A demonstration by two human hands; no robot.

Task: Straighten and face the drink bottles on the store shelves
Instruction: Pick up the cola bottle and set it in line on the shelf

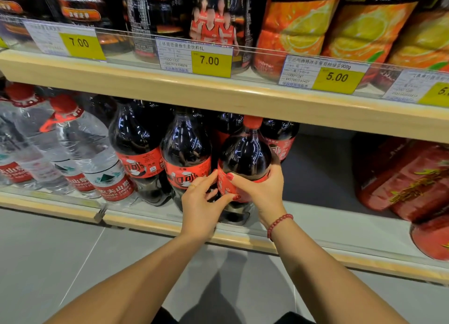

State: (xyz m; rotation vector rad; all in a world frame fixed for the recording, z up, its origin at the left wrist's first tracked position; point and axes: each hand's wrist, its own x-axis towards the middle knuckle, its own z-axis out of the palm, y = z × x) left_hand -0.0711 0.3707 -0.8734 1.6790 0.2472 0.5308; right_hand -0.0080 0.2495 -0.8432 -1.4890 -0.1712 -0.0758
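A large dark cola bottle [245, 153] with a red cap and red label stands at the front edge of the lower shelf [155, 222]. My right hand [261, 190] wraps around its label from the right. My left hand [198, 207] touches the same bottle's lower left side with its fingertips. Two more cola bottles, one [185, 151] just left and another [136, 141] further left, stand beside it with labels facing out. More cola bottles stand behind, partly hidden.
Clear water bottles [80, 151] with red caps fill the lower shelf's left. Red-wrapped bottles [408, 177] lie at its right, with a bare gap between. The upper shelf [218, 90] carries dark and orange drink bottles [298, 24] behind yellow price tags. Grey floor lies below.
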